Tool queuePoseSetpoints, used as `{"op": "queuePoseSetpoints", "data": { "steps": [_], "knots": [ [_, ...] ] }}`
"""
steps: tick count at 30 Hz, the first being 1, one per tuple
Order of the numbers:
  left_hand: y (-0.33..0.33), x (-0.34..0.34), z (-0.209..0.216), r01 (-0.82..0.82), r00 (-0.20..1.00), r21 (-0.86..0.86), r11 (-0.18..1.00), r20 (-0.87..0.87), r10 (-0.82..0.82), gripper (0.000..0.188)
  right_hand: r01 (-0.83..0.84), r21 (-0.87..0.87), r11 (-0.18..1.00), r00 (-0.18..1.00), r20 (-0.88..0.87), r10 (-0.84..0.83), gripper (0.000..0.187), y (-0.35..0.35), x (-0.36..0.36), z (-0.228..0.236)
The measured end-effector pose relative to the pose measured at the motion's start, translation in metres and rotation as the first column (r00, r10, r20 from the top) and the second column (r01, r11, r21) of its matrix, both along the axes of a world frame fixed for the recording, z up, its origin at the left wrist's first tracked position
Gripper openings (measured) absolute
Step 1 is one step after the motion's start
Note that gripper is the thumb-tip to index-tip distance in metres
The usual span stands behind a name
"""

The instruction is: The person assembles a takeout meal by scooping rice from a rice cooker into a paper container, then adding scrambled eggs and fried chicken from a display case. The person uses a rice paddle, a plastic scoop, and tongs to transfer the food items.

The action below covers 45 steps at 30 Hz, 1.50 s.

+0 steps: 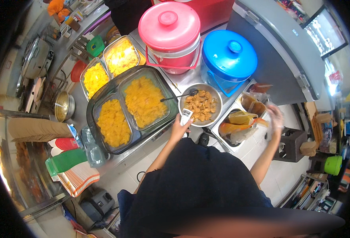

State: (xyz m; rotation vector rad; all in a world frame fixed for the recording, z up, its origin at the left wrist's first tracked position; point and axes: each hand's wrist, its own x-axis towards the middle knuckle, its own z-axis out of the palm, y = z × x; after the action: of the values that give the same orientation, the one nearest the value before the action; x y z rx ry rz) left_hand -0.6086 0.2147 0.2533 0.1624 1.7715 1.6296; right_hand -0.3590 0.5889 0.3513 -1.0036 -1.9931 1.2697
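Note:
My left hand (179, 129) is closed on a small white object with a printed label (186, 116), whose kind I cannot make out. It is at the near left edge of a round metal bowl (181, 96) of browned, chunky food (203, 104). A black-handled spoon (179, 96) reaches into the bowl from the left. Off to the right, my right hand (276, 118) is smeared by motion, with something clear like thin plastic around it. Closest to it are rectangular metal bins (233, 148) holding clear bags of yellow and orange contents (239, 123).
Left of the bowl, a dark tray (92, 115) carries two pans of orange-yellow mash (143, 97). Two containers of yellow food (121, 55) stand behind it. Pink-lidded (169, 25) and blue-lidded (230, 55) coolers stand beyond the bowl. A grey stool (293, 144) is at the right.

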Motion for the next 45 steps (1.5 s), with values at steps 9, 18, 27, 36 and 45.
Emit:
{"op": "queuePoseSetpoints", "data": {
  "steps": [9, 18, 27, 36, 45],
  "knots": [
    [0.013, -0.004, -0.008, 0.012, 0.962, 0.105, 0.994, 0.271, -0.04, 0.075, -0.362, 0.347, 0.865, 0.906, 0.351, 0.239, 0.024, -0.173, -0.116, 0.106],
    [-0.018, -0.011, 0.007, 0.079, 0.979, 0.119, 0.99, 0.176, -0.099, 0.089, -0.554, 0.307, 0.773, 0.755, 0.578, 0.311, 0.048, -0.212, -0.207, 0.092],
    [-0.021, -0.015, -0.001, 0.067, 0.99, 0.167, 0.984, 0.111, -0.087, 0.038, -0.751, 0.278, 0.598, 0.546, 0.771, 0.327, 0.038, -0.217, -0.238, 0.029],
    [-0.055, -0.003, 0.012, -0.079, 0.993, 0.15, 0.985, 0.099, 0.064, 0.037, -0.64, 0.264, 0.722, 0.725, 0.519, 0.453, 0.026, -0.194, -0.237, 0.013],
    [-0.104, 0.058, 0.026, -0.305, 0.948, 0.072, 0.949, 0.115, 0.296, 0.04, -0.459, 0.126, 0.88, 0.873, 0.251, 0.419, 0.017, -0.169, -0.215, 0.075]
  ]
}}
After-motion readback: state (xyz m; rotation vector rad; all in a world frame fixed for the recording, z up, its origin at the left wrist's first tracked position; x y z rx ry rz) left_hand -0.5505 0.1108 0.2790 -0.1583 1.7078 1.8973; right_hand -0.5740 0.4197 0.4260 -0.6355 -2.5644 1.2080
